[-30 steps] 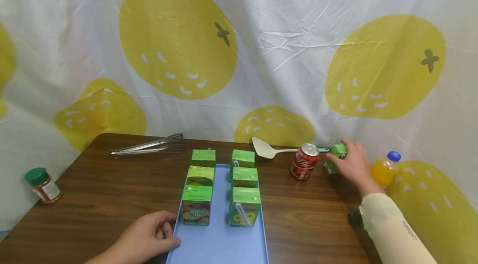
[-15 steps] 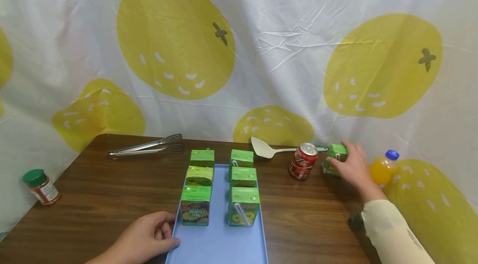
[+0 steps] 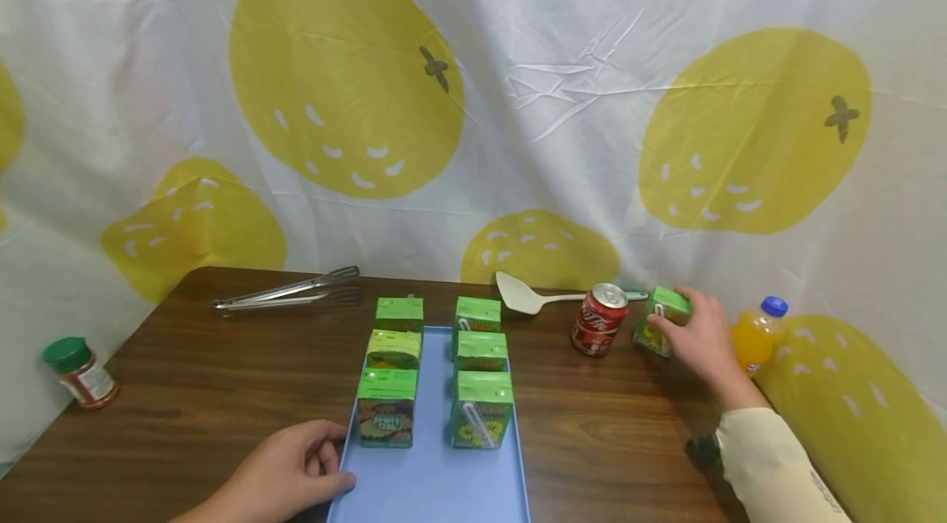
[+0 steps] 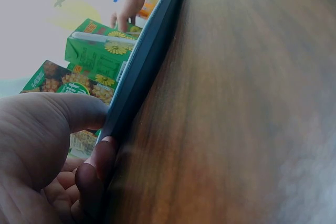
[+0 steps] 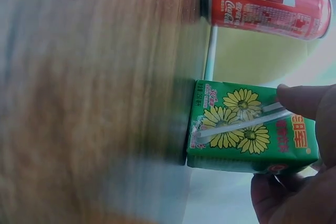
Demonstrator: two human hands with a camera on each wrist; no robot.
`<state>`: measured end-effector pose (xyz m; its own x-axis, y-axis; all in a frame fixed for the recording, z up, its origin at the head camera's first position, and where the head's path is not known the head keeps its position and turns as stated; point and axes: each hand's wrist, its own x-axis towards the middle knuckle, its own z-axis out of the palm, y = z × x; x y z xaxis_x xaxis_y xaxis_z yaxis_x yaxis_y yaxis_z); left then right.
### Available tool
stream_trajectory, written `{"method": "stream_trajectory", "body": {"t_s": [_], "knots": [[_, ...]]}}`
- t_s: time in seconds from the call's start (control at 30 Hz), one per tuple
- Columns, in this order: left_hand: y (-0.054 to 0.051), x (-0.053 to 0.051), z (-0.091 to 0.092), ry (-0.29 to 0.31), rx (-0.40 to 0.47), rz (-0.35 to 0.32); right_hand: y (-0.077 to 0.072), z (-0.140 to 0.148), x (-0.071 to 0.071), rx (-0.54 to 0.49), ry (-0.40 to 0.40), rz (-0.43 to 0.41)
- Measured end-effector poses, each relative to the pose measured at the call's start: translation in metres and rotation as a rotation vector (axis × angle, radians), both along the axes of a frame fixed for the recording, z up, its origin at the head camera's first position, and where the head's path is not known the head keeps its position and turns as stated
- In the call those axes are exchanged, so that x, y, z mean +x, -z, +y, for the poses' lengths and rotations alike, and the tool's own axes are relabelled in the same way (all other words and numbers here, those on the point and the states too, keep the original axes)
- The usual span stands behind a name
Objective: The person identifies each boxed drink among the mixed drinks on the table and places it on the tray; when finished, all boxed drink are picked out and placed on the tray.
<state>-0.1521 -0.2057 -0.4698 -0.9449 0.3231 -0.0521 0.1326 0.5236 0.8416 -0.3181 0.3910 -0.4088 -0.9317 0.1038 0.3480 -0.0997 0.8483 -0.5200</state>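
My right hand (image 3: 706, 346) grips a green drink carton (image 3: 664, 317) by its upper part, thumb on one side and fingers on the other. In the right wrist view the carton shows yellow flowers and a wrapped straw (image 5: 231, 128), its base at the tabletop. My left hand (image 3: 288, 465) pinches the left rim of a blue tray (image 3: 436, 482), thumb over the edge and fingers at its outer side. Two rows of green cartons stand on the tray, among them a dark-printed carton (image 3: 386, 420) front left and a flower-printed carton (image 3: 481, 420) front right.
A red cola can (image 3: 599, 321) stands left of the held carton. Behind it lies a pale spatula (image 3: 521, 294). An orange drink bottle (image 3: 756, 335) is right of my hand. Metal tongs (image 3: 288, 290) lie back left; a green-capped spice jar (image 3: 81, 375) stands far left.
The carton in my right hand has turned, so its straw side now faces the head camera more. My left hand keeps its place on the tray rim.
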Motion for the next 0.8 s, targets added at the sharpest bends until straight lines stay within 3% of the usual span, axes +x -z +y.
{"method": "stream_trajectory", "body": {"t_s": [0.3, 0.8], "knots": [[0.0027, -0.0009, -0.0005, 0.002, 0.006, -0.004, 0.0002, 0.0003, 0.0014, -0.036, -0.001, 0.003], [-0.0026, 0.0008, 0.0007, 0.013, 0.007, 0.012, 0.0017, 0.0040, 0.0093, -0.073, -0.006, -0.058]]}}
